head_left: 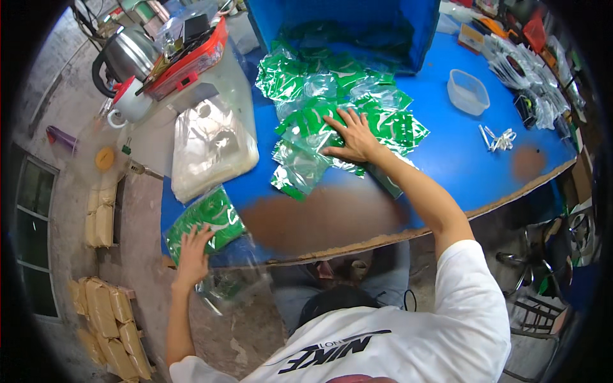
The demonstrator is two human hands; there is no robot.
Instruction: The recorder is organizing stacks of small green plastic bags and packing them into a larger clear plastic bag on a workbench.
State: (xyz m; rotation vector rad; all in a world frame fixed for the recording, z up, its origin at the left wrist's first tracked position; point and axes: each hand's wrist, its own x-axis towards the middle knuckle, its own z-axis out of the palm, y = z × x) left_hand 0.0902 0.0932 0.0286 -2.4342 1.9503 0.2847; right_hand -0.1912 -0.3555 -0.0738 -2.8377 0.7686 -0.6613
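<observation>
Left hand (193, 255): half-open, lower-left packet (214, 216), hold unclear
Right hand (354, 142): splayed on central pile (308, 120)
Packets: likely light, slick; pinch edges

One person's two hands show, one left hand (193, 260) and one right hand (355, 142). Green packets (313, 121) at the centre overlap too much for a count; at least one other green packet (220, 220) lies left of centre. The upper left has one kettle (133, 56), one white mug (133, 103) and, below them, one stack of clear bags (207, 150). There is one blue bin (428, 32) at top centre, one clear tub (469, 96) at upper right, and two piles of brown packages (105, 306) at left.
</observation>
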